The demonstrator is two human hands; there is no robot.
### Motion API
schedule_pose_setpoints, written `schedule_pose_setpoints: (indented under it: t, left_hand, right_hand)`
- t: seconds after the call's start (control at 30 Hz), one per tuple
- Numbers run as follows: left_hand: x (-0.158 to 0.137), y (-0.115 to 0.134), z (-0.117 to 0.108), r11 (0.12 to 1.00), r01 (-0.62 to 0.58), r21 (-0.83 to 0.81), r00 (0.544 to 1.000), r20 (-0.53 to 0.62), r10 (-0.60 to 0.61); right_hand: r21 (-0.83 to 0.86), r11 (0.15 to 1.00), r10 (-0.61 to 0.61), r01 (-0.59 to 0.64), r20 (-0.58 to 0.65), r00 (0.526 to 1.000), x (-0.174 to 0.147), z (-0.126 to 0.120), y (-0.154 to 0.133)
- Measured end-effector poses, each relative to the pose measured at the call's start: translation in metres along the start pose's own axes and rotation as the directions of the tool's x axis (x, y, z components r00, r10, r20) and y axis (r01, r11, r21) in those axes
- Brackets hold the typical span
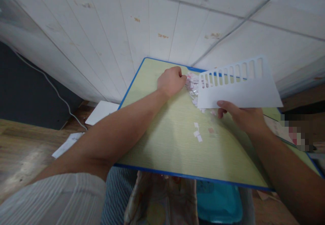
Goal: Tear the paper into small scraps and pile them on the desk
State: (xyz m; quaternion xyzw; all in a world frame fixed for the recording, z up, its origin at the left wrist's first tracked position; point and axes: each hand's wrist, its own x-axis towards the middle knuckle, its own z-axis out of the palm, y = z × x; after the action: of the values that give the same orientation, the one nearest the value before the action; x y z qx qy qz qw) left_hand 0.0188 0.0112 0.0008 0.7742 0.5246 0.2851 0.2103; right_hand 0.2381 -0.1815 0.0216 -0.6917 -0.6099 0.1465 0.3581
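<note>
Slotted white sheet (pixel 236 96), grasped in right hand (pixel 241 118) above green table (pixel 157 143); paper scraps (pixel 193 85), mostly heaped; left hand (pixel 171 81), curled at heap, grip unclear; loose pieces (pixel 198 136), few, remaining apart.

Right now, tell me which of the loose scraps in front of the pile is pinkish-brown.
The pinkish-brown scrap lies to the right of the white scraps; its darker, warmer colour sets it apart from them.
</note>
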Motion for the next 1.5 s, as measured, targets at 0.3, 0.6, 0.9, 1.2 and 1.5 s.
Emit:
schedule_pose_setpoints:
  t: [0.3,0.6,0.9,1.2,1.5]
  left_hand:
    - [0.001,0.0,0.0,1.0,-0.001,0.009,1.0,0.008,0.001]
    - [-0.001,0.001,0.0,1.0,0.0,-0.005,1.0,-0.009,0.0]
    - [0.001,0.0,0.0,1.0,0.018,0.014,0.999,-0.027,-0.018]
    - [-0.001,0.003,-0.004,0.998,0.044,0.042,0.999,-0.012,-0.044]
    - [0.002,0.0,-0.002,0.999,0.039,0.025,0.999,-0.029,-0.039]
  right_hand:
    - [-0.068,0.998,-0.001,0.008,0.099,0.995,-0.006,0.018,-0.006]
    - [-0.123,0.991,-0.023,0.049,0.207,0.978,0.007,-0.016,0.003]
    - [-0.064,0.997,-0.021,0.041,0.285,0.958,0.0,-0.053,0.011]
    - [0.155,0.987,0.079,-0.041,-0.254,0.964,0.009,-0.053,0.02]
    - [0.191,0.979,0.076,-0.072,-0.014,0.997,0.01,-0.045,0.012]
